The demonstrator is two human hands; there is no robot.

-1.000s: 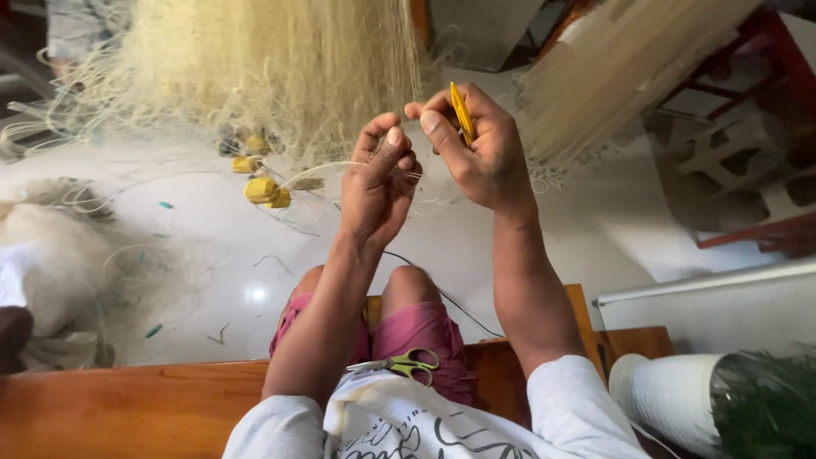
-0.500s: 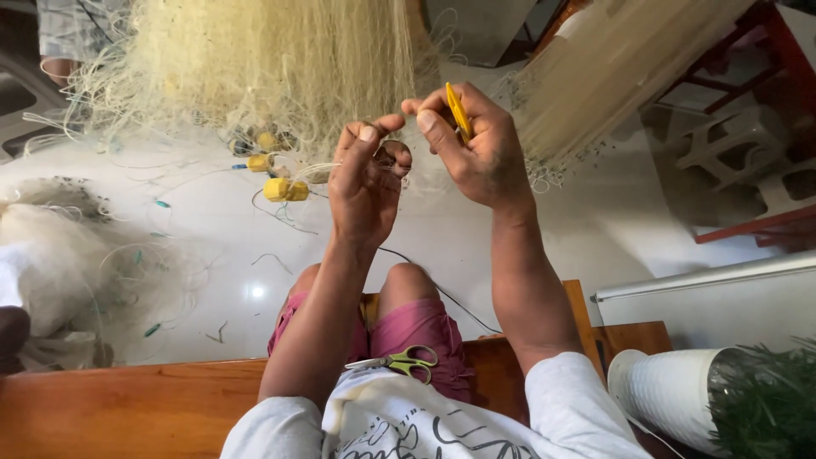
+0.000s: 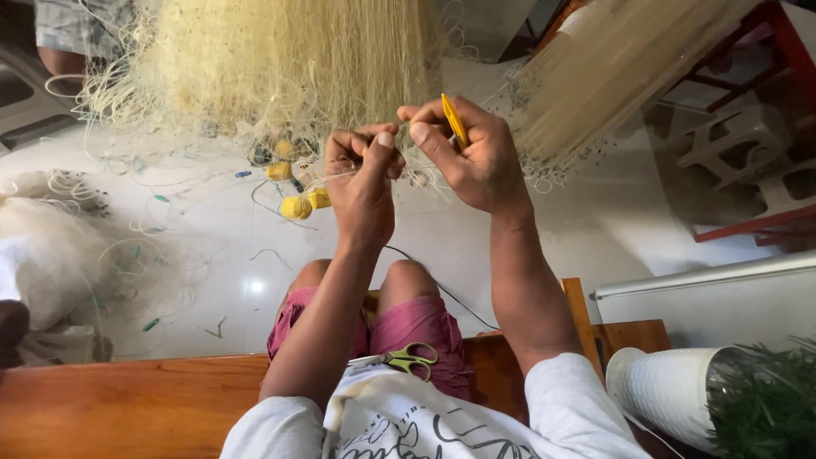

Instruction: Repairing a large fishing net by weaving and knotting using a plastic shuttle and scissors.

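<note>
Both hands (image 3: 425, 161) pinch net (image 3: 289, 68) twine, seemingly; needle (image 3: 455, 121) rightmost.

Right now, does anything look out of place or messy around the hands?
Scissors lie loose on the lap, blades unguarded, below the left hand and right hand. Line scraps litter the floor. Otherwise nothing stands out.

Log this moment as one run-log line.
left hand: pinching net twine | right hand: holding yellow netting needle | scissors: on lap
</note>
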